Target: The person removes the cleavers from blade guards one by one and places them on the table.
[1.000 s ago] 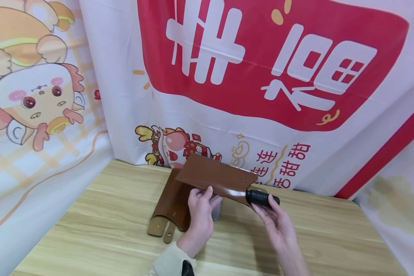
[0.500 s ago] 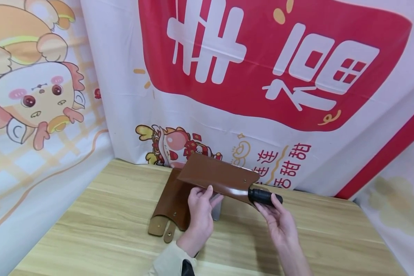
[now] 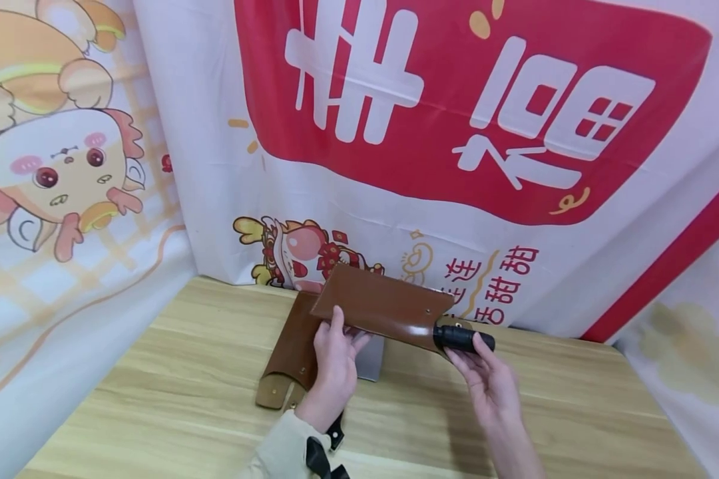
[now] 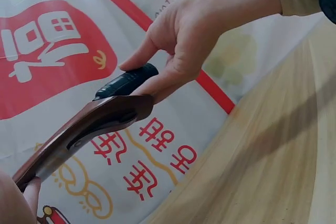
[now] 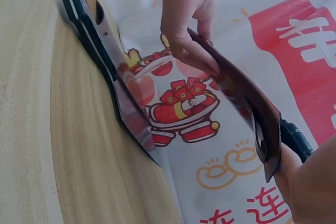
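A brown leather knife sheath (image 3: 389, 299) is held above the table, tilted, with a black knife handle (image 3: 452, 338) at its right end. Any blade inside is hidden. My left hand (image 3: 335, 366) grips the sheath's lower edge near its left end, thumb on the front face and fingers behind. My right hand (image 3: 488, 382) pinches the black handle and the sheath's mouth between thumb and fingers. On the table below lie a second brown sheath (image 3: 289, 349) with loose straps and a bare cleaver, its grey blade (image 3: 370, 361) partly hidden by my left hand and its riveted black handle (image 5: 86, 35) showing.
The light wood table (image 3: 563, 412) meets a white cloth backdrop (image 3: 210, 219) with red print behind. Another printed cloth (image 3: 66, 179) hangs at the left. A black strap (image 3: 317, 459) sits on my left sleeve.
My left hand has slid left along the sheath's edge, uncovering more of the blade and the cleaver's handle below. The sheath and my right hand have shifted slightly right.
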`<state>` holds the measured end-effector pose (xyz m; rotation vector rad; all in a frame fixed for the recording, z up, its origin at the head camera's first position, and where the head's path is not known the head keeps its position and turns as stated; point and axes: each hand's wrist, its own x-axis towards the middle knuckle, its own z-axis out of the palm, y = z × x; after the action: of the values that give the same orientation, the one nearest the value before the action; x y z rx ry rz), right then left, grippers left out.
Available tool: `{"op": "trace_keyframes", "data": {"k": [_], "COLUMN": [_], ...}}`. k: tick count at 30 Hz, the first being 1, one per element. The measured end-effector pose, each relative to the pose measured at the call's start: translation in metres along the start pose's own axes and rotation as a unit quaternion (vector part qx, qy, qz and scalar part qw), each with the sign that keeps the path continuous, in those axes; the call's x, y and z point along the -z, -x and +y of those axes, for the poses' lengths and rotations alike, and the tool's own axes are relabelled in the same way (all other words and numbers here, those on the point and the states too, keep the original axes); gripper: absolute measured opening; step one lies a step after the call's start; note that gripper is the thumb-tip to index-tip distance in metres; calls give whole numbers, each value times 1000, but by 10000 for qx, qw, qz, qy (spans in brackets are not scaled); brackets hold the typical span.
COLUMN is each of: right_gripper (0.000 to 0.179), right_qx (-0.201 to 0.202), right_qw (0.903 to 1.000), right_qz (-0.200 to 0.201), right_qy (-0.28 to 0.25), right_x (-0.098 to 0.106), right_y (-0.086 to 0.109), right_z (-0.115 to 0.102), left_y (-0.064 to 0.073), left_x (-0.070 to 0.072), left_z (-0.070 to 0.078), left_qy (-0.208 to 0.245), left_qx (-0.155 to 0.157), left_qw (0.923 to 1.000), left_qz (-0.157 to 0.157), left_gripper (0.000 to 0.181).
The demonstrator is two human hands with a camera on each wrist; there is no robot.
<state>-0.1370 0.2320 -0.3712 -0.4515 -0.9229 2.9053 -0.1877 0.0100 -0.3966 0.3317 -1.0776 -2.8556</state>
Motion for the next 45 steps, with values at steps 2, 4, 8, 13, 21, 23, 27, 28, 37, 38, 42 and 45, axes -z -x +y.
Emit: {"op": "trace_keyframes", "data": {"k": [2, 4, 8, 13, 21, 23, 27, 28, 37, 38, 42, 45], "right_gripper": [22, 22, 28, 33, 8, 7, 9, 12, 48, 49, 52, 49], "right_qx": [2, -2, -26, -10, 189, 206, 205, 191, 126, 123, 90, 33], "right_qw": [10000, 10000, 9999, 9999, 9998, 9998, 9997, 9998, 9999, 9999, 9993, 9989], "right_qz": [-39, -76, -110, -54, -7, -36, -43, -30, -16, -21, -47, -58], "right_qy": [7, 35, 87, 90, 29, 38, 94, 99, -56, -119, -347, -454], "right_x": [-1, -2, -5, -5, -6, -6, -4, -4, 0, 0, 3, 6], "right_y": [0, 0, -1, -1, 1, 1, 1, 1, -3, -3, -5, -6], "right_z": [1, 2, 3, 1, 3, 4, 3, 3, -11, -13, -20, -24], "left_y": [-2, -4, -8, -9, -9, -9, -13, -14, -22, -25, -33, -32], "left_x": [1, 2, 4, 4, 3, 5, 9, 10, 16, 18, 23, 20], "left_z": [3, 6, 8, 10, 12, 13, 16, 17, 32, 36, 48, 45], "left_qy": [85, 186, 354, 455, 523, 511, 494, 488, 501, 524, 724, 805], "left_qx": [29, 98, 155, 184, 301, 393, 477, 470, 412, 357, 254, 356], "left_qw": [9999, 9997, 9991, 9987, 9981, 9979, 9975, 9975, 9978, 9978, 9966, 9957], "left_qz": [66, 124, 170, 151, 82, 81, 162, 201, 167, 182, 305, 303], "left_gripper": [55, 55, 54, 52, 52, 51, 51, 51, 51, 51, 52, 57]}}
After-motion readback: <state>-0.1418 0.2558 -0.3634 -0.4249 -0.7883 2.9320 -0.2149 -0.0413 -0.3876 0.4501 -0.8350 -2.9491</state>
